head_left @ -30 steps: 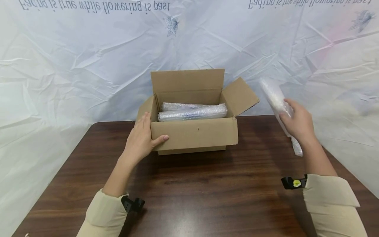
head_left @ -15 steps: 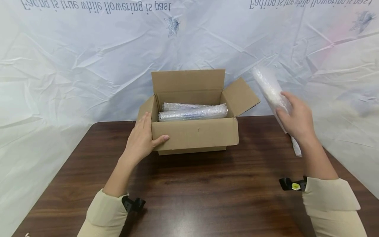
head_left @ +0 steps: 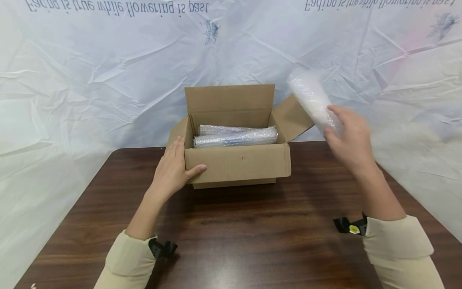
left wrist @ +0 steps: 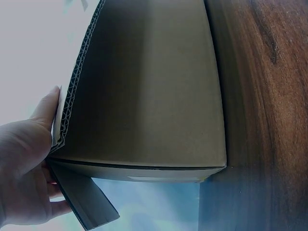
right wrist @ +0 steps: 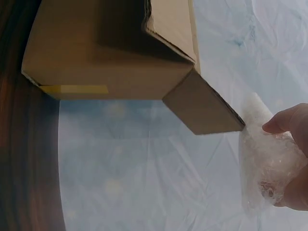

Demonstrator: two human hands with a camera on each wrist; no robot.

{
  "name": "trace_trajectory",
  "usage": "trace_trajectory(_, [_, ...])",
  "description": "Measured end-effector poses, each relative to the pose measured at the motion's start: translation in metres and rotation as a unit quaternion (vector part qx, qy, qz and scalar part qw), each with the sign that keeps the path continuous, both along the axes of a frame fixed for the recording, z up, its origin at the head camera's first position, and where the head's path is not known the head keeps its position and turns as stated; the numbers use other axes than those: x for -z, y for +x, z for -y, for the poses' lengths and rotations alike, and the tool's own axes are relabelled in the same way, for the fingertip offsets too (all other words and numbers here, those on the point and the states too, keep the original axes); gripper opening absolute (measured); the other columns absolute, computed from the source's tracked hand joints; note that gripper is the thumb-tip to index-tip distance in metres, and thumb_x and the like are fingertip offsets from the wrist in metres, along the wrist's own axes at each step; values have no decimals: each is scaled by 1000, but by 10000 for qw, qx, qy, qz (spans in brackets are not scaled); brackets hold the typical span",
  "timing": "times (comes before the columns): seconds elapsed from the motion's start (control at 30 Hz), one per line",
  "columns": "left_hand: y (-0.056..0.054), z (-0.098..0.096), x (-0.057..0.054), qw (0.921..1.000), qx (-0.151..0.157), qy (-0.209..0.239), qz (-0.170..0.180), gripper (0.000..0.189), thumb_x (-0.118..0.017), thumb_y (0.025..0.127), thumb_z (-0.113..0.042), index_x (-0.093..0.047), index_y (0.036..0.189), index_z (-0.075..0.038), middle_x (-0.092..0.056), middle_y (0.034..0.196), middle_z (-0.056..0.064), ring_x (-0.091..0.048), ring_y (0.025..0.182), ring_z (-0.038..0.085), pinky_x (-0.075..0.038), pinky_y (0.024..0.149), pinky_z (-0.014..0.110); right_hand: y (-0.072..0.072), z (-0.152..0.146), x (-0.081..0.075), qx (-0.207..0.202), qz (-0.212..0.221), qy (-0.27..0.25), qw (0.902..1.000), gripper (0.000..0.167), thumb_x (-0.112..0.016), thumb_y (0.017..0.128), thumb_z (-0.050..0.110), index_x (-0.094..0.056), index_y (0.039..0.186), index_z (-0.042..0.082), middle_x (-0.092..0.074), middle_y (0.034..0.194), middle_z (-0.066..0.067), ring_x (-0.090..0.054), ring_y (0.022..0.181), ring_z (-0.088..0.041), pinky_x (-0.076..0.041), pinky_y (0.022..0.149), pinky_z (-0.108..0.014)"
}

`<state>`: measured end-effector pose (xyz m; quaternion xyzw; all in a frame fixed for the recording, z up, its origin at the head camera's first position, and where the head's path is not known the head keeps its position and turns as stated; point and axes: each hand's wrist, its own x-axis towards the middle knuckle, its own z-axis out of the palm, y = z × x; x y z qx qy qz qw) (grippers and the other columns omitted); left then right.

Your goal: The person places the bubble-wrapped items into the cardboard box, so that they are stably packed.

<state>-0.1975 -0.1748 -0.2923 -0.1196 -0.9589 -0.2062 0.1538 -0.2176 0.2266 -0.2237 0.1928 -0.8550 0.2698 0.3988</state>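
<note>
An opened cardboard box [head_left: 236, 162] stands near the back of the table, its flaps spread. Inside lie two bubble-wrapped rolls [head_left: 236, 137], one behind the other. My left hand [head_left: 170, 168] holds the box's near left corner, thumb on the front flap and fingers along the left flap. In the left wrist view, that thumb lies on the flap's edge. My right hand [head_left: 348, 136] grips another bubble-wrapped roll [head_left: 312, 98], raised and tilted beside the right flap [head_left: 290, 120]. What is wrapped inside this roll is unclear; its lower end is hidden by the hand.
The dark wooden table [head_left: 231, 233] extends in front of the box and to both sides. A wrinkled white sheet [head_left: 119, 80] with mirrored lettering hangs close behind the table. Tape [right wrist: 77, 89] shows on the box in the right wrist view.
My right hand has moved up and left with the bubble-wrapped roll, bringing its upper end in front of the right flap. My left hand and the box stay put.
</note>
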Motion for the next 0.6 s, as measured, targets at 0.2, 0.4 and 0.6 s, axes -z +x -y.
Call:
trace_trajectory(0.2, [0, 0, 1, 10000, 6, -15, -52, 102, -63, 81, -53, -11, 145, 6, -16, 148, 25, -17, 135, 38, -18, 107, 52, -2, 13, -5, -107, -346, 350, 9987, 47, -59, 73, -6, -56, 119, -5, -57, 118, -23, -48, 109, -42, -33, 93, -52])
trace_trajectory(0.4, [0, 0, 2, 10000, -24, -4, -68, 102, -63, 80, -53, -11, 145, 6, -16, 148, 25, -17, 135, 38, -18, 107, 52, -6, 30, -7, -355, -563, 689, 9954, 47, -59, 72, -6, -55, 119, -6, -57, 116, -24, -49, 108, -41, -33, 91, -52])
trace_trajectory(0.6, [0, -1, 4, 10000, -55, 19, -58, 102, -63, 80, -54, -11, 145, 5, -16, 149, 24, -16, 136, 38, -18, 107, 53, -13, 52, -7, -652, -595, 887, 9921, 48, -61, 72, -8, -55, 120, -4, -55, 119, -24, -48, 110, -40, -33, 94, -51])
